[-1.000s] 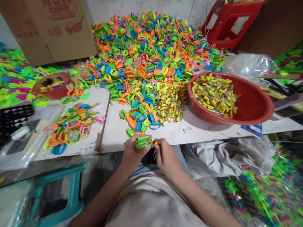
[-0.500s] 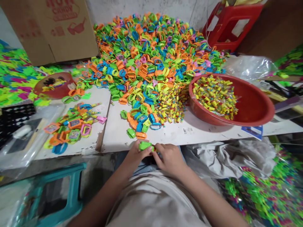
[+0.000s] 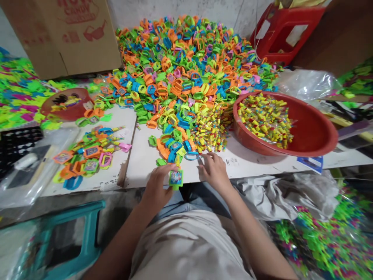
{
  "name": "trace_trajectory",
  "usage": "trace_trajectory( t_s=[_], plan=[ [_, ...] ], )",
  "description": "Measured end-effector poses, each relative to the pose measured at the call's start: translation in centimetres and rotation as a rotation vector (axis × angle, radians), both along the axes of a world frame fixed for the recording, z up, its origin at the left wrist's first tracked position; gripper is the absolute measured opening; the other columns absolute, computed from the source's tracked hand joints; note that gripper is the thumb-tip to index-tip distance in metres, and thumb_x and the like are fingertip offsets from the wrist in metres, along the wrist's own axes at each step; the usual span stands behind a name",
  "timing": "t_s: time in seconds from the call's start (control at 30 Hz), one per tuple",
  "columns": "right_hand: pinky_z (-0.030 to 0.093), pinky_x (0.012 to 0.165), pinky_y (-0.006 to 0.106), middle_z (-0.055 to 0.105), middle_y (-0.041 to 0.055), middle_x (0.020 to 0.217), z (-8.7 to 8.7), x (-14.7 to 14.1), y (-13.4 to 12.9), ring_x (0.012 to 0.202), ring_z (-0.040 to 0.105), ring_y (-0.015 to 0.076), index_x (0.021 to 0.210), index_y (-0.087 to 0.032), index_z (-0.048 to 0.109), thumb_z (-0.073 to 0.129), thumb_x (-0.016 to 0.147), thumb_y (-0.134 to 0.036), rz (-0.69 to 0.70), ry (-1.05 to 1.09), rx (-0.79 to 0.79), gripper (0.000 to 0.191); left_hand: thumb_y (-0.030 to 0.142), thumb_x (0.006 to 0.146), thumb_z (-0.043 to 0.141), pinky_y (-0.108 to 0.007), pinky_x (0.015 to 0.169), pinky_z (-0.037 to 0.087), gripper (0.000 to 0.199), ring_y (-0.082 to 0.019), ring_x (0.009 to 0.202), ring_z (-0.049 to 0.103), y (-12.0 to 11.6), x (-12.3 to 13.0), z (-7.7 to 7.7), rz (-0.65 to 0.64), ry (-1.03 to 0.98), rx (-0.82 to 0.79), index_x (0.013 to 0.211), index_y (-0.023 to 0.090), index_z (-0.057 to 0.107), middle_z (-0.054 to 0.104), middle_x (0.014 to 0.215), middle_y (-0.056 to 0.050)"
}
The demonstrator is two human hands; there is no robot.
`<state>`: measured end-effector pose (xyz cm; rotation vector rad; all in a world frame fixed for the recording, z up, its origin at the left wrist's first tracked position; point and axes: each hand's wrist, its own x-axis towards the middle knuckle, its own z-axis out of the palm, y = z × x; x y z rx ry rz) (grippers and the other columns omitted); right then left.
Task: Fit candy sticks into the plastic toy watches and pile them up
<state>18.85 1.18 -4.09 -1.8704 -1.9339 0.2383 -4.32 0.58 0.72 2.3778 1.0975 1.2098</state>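
My left hand (image 3: pixel 159 184) grips a green toy watch (image 3: pixel 176 178) with a picture on its face, just over the table's front edge. A bit of yellow sticks up at the watch's top. To the right, my right hand (image 3: pixel 215 171) reaches over the white tabletop (image 3: pixel 145 155) with its fingers apart and nothing in them. Ahead of it lies a small heap of yellow wrapped candies (image 3: pixel 211 132). Behind both hands rises a large pile of colourful toy watches (image 3: pixel 180 77). A smaller group of watches and candies (image 3: pixel 90 155) lies to the left.
At right, a red basin (image 3: pixel 314 132) holds more yellow candies. A smaller red bowl (image 3: pixel 67 111) and a cardboard box (image 3: pixel 78 46) stand at left. Below the table are a teal stool (image 3: pixel 87 233) and bags of colourful pieces (image 3: pixel 329 241). A red stool (image 3: pixel 288 35) stands behind.
My hands have come apart. The left has moved left with the watch, whose picture face now shows. The right has let go, moved forward and right, and opened over the table.
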Motion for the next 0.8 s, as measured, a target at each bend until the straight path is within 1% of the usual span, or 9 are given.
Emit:
trace_trajectory(
  t_s=[0.1, 0.2, 0.33, 0.4, 0.47, 0.57, 0.67, 0.73, 0.8],
  plan=[
    [0.040, 0.090, 0.045, 0.054, 0.0142, 0.130, -0.2, 0.2, 0.5, 0.114, 0.049, 0.0311, 0.128, -0.020, 0.053, 0.047, 0.089, -0.023, 0.032, -0.049, -0.044, 0.039, 0.004, 0.076, 0.055, -0.038, 0.090, 0.049, 0.049, -0.020, 0.103, 0.062, -0.1, 0.0, -0.6, -0.019, -0.014, 0.038, 0.121, 0.023, 0.045, 0.066, 0.106, -0.005],
    [0.037, 0.092, 0.044, 0.055, 0.0119, 0.131, -0.4, -0.2, 0.8, 0.115, 0.048, 0.0292, 0.129, -0.019, 0.053, 0.047, 0.091, -0.025, 0.078, -0.084, -0.057, 0.039, 0.003, 0.077, 0.055, -0.039, 0.090, 0.049, 0.050, -0.020, 0.103, 0.064, -0.1, -0.1, -0.8, -0.047, -0.042, 0.055, 0.120, 0.024, 0.043, 0.067, 0.107, -0.006],
    [0.035, 0.091, 0.043, 0.057, 0.0102, 0.132, -0.7, -0.7, 1.1, 0.114, 0.048, 0.0290, 0.129, -0.021, 0.054, 0.049, 0.090, -0.027, 0.073, -0.124, -0.032, 0.039, 0.002, 0.076, 0.056, -0.038, 0.088, 0.048, 0.046, -0.020, 0.102, 0.065, 0.3, -0.6, -0.5, -0.054, -0.049, 0.111, 0.114, 0.025, 0.045, 0.069, 0.104, -0.004],
    [0.035, 0.091, 0.044, 0.058, 0.0102, 0.130, -0.7, -0.8, 1.2, 0.113, 0.049, 0.0294, 0.127, -0.021, 0.055, 0.051, 0.089, -0.026, 0.064, -0.122, -0.002, 0.038, 0.006, 0.077, 0.057, -0.038, 0.087, 0.048, 0.041, -0.020, 0.101, 0.066, 0.6, -1.5, -0.1, -0.016, -0.018, 0.124, 0.111, 0.026, 0.046, 0.070, 0.103, -0.003],
    [0.035, 0.089, 0.044, 0.060, 0.0110, 0.126, -0.6, -0.7, 1.3, 0.109, 0.050, 0.0297, 0.121, -0.020, 0.057, 0.052, 0.089, -0.025, 0.060, -0.116, 0.018, 0.033, 0.012, 0.077, 0.060, -0.040, 0.088, 0.046, 0.034, -0.022, 0.100, 0.065, 1.3, -3.0, 0.5, 0.095, 0.079, 0.135, 0.106, 0.026, 0.050, 0.069, 0.103, -0.003],
    [0.037, 0.081, 0.041, 0.065, 0.0118, 0.108, -0.6, -0.2, 1.2, 0.098, 0.053, 0.0285, 0.104, -0.018, 0.060, 0.052, 0.089, -0.024, 0.039, -0.120, 0.017, 0.018, 0.019, 0.075, 0.065, -0.045, 0.093, 0.043, 0.024, -0.026, 0.103, 0.063, 3.2, -6.6, 1.5, 0.396, 0.212, 0.185, 0.098, 0.023, 0.058, 0.068, 0.106, -0.006],
    [0.038, 0.072, 0.037, 0.063, 0.0116, 0.090, -1.0, 0.5, 0.9, 0.085, 0.053, 0.0273, 0.089, -0.017, 0.059, 0.051, 0.090, -0.024, 0.020, -0.137, 0.011, 0.011, 0.023, 0.074, 0.067, -0.050, 0.096, 0.043, 0.026, -0.029, 0.107, 0.061, 5.7, -11.1, 2.7, 0.665, 0.208, 0.216, 0.099, 0.017, 0.061, 0.068, 0.107, -0.008],
    [0.038, 0.070, 0.036, 0.061, 0.0109, 0.085, -1.3, 0.9, 0.6, 0.080, 0.052, 0.0266, 0.089, -0.016, 0.058, 0.049, 0.090, -0.021, 0.024, -0.136, 0.014, 0.011, 0.028, 0.073, 0.069, -0.054, 0.097, 0.041, 0.033, -0.031, 0.108, 0.060, 7.1, -13.9, 3.3, 0.829, 0.202, 0.218, 0.101, 0.014, 0.061, 0.068, 0.109, -0.009],
    [0.039, 0.071, 0.036, 0.062, 0.0110, 0.086, -1.6, 1.1, 0.4, 0.080, 0.053, 0.0262, 0.099, -0.013, 0.058, 0.046, 0.091, -0.017, 0.031, -0.125, 0.022, 0.015, 0.031, 0.075, 0.067, -0.058, 0.098, 0.036, 0.038, -0.035, 0.115, 0.056, 7.9, -16.0, 3.8, 0.934, 0.196, 0.173, 0.108, 0.013, 0.059, 0.065, 0.117, -0.008]
  ],
)
